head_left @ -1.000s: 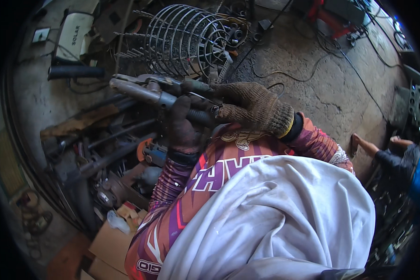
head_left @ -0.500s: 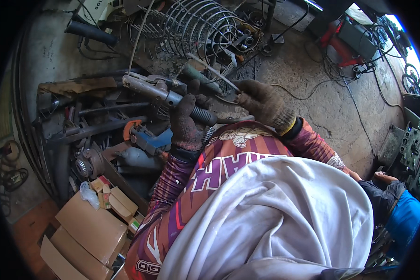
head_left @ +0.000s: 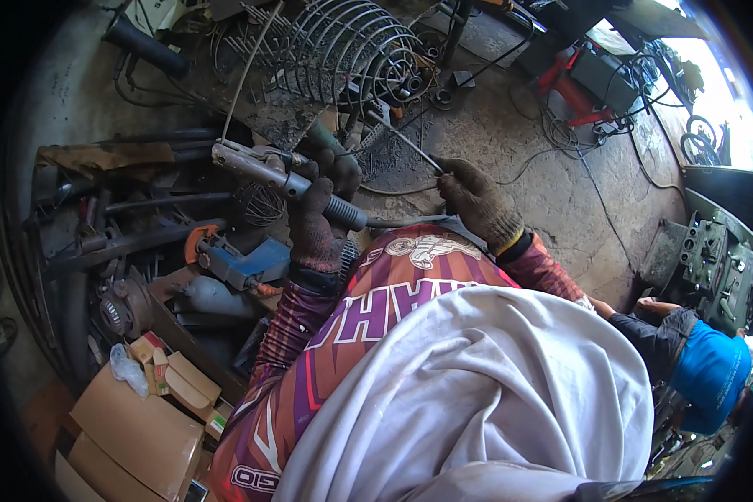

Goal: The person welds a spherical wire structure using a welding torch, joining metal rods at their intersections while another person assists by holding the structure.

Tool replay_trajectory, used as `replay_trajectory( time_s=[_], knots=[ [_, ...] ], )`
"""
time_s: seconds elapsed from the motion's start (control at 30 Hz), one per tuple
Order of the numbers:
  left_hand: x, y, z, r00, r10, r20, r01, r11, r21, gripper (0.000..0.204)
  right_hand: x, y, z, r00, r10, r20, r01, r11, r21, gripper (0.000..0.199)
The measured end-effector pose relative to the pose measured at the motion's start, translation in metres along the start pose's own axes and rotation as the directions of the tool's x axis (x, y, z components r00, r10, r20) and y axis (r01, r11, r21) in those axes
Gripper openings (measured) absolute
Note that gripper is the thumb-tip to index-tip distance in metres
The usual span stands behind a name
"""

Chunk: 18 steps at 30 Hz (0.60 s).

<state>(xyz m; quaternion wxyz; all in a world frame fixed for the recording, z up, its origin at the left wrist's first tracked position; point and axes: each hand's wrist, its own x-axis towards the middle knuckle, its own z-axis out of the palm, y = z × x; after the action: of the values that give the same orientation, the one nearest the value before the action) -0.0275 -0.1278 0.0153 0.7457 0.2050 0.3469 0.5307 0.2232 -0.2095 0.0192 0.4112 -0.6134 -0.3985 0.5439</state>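
My left hand (head_left: 315, 230), in a dark knitted glove, is closed around the ribbed grip of a welding electrode holder (head_left: 258, 171). A long thin electrode (head_left: 248, 71) sticks up from the holder's far end. My right hand (head_left: 484, 205), in a brown knitted glove with a yellow cuff edge, pinches a thin pale metal rod (head_left: 408, 140) that points away to the upper left. The rod does not touch the holder. A cable (head_left: 402, 222) runs from the back of the holder across my front. Beyond my left hand, a greenish cylinder (head_left: 320, 134) is partly hidden.
A curved wire cage (head_left: 343, 50) stands at the far side among metal scraps. At left are steel bars (head_left: 134, 243), a blue tool (head_left: 247, 258) and cardboard boxes (head_left: 138, 427). Cables and a red stand (head_left: 569, 92) lie far right. A person in blue (head_left: 711, 368) works at right.
The surroundings have shifted left in view. My right hand has moved slightly right and nearer, and its rod now points more steeply away. Both hands keep their hold.
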Motion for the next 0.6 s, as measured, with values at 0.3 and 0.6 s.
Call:
replay_trajectory(
  time_s=[0.3,0.6],
  knots=[
    [-0.002,-0.007,0.025,0.989,0.113,-0.099,-0.110,0.993,0.036,0.047,0.062,-0.010,0.037,0.844,-0.283,0.455,0.355,0.931,-0.081,0.038],
    [0.011,0.033,0.021,0.979,0.166,-0.116,-0.144,0.973,0.179,0.035,0.106,0.033,0.057,0.958,-0.026,0.284,-0.089,0.919,0.385,0.051]
  ],
)
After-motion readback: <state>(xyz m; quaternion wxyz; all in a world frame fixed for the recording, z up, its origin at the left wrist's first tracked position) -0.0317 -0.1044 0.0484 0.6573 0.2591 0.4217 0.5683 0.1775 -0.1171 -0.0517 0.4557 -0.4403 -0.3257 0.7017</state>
